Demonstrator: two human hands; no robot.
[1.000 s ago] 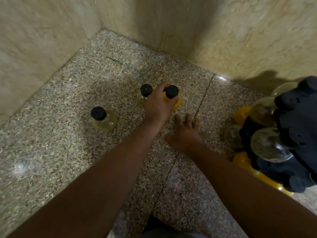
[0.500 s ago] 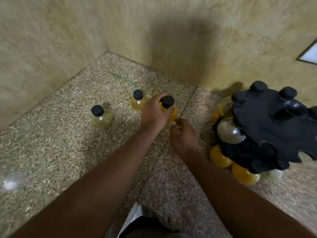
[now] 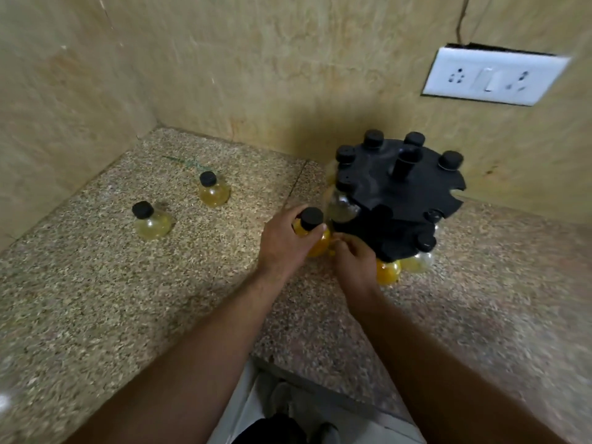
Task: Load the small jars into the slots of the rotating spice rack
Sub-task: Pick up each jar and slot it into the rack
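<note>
A speckled granite desk (image 3: 96, 299) fills the lower frame, its grain tan and grey at 9 o'clock and pinker toward 4 o'clock. A thin seam (image 3: 299, 184) runs across the slab from 12 o'clock down toward the centre. A faint green mark (image 3: 184, 161) lies near the back corner. Two beige, marbled walls (image 3: 224, 59) meet in a corner at 11 o'clock, and a dark shadow falls on the back wall at 12 o'clock. At 2 o'clock a white switch-and-socket plate (image 3: 490, 76) sits on the wall, with a thin wire (image 3: 461, 20) rising from its top edge. At 6 o'clock, pale floor (image 3: 243, 411) shows below the desk's front edge.
</note>
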